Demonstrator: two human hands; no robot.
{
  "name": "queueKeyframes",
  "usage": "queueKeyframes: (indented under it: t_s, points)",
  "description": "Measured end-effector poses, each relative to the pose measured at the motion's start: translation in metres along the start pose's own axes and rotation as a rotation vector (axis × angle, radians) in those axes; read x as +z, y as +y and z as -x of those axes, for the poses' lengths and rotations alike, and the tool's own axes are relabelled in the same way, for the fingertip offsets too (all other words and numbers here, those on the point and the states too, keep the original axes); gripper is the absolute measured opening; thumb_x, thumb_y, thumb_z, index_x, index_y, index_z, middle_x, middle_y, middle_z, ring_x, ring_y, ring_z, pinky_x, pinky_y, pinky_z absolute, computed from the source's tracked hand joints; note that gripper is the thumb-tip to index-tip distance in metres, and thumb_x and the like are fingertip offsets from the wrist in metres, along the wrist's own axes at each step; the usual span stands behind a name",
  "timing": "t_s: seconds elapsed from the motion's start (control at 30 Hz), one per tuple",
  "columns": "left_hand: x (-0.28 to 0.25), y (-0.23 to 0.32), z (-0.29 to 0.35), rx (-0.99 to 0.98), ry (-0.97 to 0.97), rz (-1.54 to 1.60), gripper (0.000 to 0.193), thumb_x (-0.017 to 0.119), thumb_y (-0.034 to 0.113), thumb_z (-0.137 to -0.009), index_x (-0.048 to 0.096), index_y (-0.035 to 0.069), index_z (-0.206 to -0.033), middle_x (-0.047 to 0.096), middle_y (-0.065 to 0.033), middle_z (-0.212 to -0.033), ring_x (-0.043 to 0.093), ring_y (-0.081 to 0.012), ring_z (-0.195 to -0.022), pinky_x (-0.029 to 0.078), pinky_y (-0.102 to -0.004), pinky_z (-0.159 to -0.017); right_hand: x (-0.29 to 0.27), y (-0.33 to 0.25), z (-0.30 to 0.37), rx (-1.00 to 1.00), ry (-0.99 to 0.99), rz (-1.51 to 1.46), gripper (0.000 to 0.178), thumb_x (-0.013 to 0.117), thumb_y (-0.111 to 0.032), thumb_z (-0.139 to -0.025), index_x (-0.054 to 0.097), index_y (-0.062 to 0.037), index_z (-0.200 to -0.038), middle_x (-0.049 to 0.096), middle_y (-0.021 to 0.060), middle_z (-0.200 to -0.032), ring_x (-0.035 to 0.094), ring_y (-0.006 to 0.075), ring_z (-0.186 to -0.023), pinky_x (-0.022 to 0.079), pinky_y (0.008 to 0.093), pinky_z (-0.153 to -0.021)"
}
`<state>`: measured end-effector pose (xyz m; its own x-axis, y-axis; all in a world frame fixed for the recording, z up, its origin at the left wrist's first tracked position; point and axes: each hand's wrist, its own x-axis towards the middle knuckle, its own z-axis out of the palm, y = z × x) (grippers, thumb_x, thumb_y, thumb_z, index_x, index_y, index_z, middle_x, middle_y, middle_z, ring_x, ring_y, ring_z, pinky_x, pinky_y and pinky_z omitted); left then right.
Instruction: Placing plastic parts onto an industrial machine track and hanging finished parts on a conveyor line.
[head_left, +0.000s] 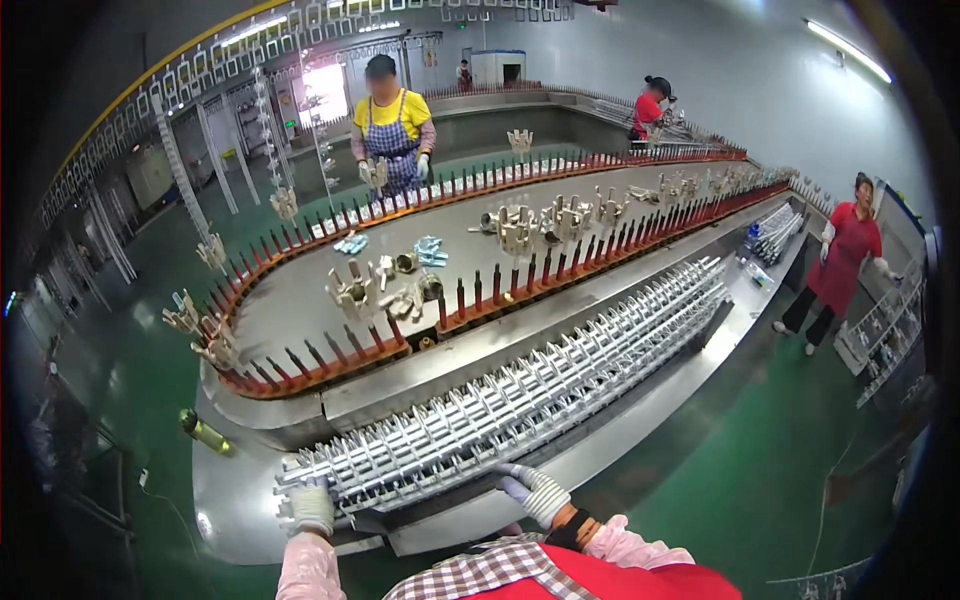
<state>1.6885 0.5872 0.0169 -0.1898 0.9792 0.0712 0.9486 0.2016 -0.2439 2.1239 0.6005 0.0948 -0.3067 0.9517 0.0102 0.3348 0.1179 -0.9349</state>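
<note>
A long stack of silvery metal racks (520, 385), each a bar with many short cross prongs, lies on the steel table before me. At its left end my left hand (312, 506), in a pale striped glove, closes on a rack end; some of its fingertips are hidden. My right hand (540, 494), gloved in white and grey with a dark band at the wrist, is beside the stack's near edge. Its fingers stretch out to the left, apart from one another, and no object shows in them.
Behind the stack runs a conveyor loop (530, 290) with upright dark red pins. Metal fixtures (352, 290) and crumpled blue cloths (430, 251) lie inside it. A green bottle (205, 432) stands at left. Co-workers stand across the loop (395, 135) and at right (848, 250).
</note>
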Motion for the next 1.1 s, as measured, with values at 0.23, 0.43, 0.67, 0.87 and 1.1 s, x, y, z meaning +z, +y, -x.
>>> queueKeyframes:
  t_s: [0.23,0.43,0.67,0.87,1.1]
  points:
    - [-0.008,-0.025,0.007,0.247,0.222,0.139,0.022,0.06,0.024,-0.072,0.062,0.013,-0.091,0.059,-0.0108,-0.097,0.054,-0.0342,-0.092,0.037,-0.046,-0.088,-0.016,0.05,-0.045,0.207,0.183,-0.312,0.039,0.049,-0.02,-0.092,0.045,-0.0001,-0.126,0.058,0.0127,-0.114,0.059,0.0202,-0.097,0.047,0.0308,-0.086]
    - [-0.097,-0.029,0.056,0.113,0.195,0.439,0.035,0.056,0.021,-0.084,0.051,0.001,-0.112,0.055,-0.0233,-0.105,0.052,-0.0366,-0.097,0.043,-0.0433,-0.084,-0.09,0.079,-0.091,0.104,0.618,-1.271,0.055,0.049,-0.037,-0.092,0.033,-0.0035,-0.132,0.036,0.0172,-0.136,0.044,0.0307,-0.116,0.043,0.047,-0.091]
    - [-0.16,0.026,0.104,0.014,0.235,0.526,0.036,0.058,0.018,-0.082,0.053,0.002,-0.114,0.057,-0.021,-0.103,0.051,-0.0374,-0.096,0.039,-0.0444,-0.088,-0.168,0.057,-0.138,0.109,0.771,-1.547,0.033,0.049,-0.047,-0.088,0.056,-0.0145,-0.088,0.057,0.0024,-0.08,0.053,0.0179,-0.069,0.046,0.0387,-0.069]
    - [-0.182,0.045,0.123,0.027,0.065,0.419,0.046,0.057,0.036,-0.082,0.057,0.007,-0.117,0.061,-0.0193,-0.106,0.057,-0.0356,-0.09,0.043,-0.0431,-0.08,-0.16,0.04,-0.1,0.169,0.667,-1.683,0.034,0.047,-0.042,-0.09,0.057,-0.0108,-0.081,0.054,0.0027,-0.061,0.048,0.0174,-0.052,0.042,0.0312,-0.05]
    - [-0.203,0.071,0.139,0.001,0.142,0.5,0.042,0.051,0.035,-0.088,0.057,0.003,-0.114,0.061,-0.0238,-0.097,0.055,-0.0397,-0.084,0.043,-0.0461,-0.075,-0.19,0.021,-0.062,0.241,0.727,-1.635,0.03,0.047,-0.041,-0.091,0.053,-0.0124,-0.082,0.051,0.0016,-0.062,0.047,0.0158,-0.052,0.04,0.0297,-0.049]
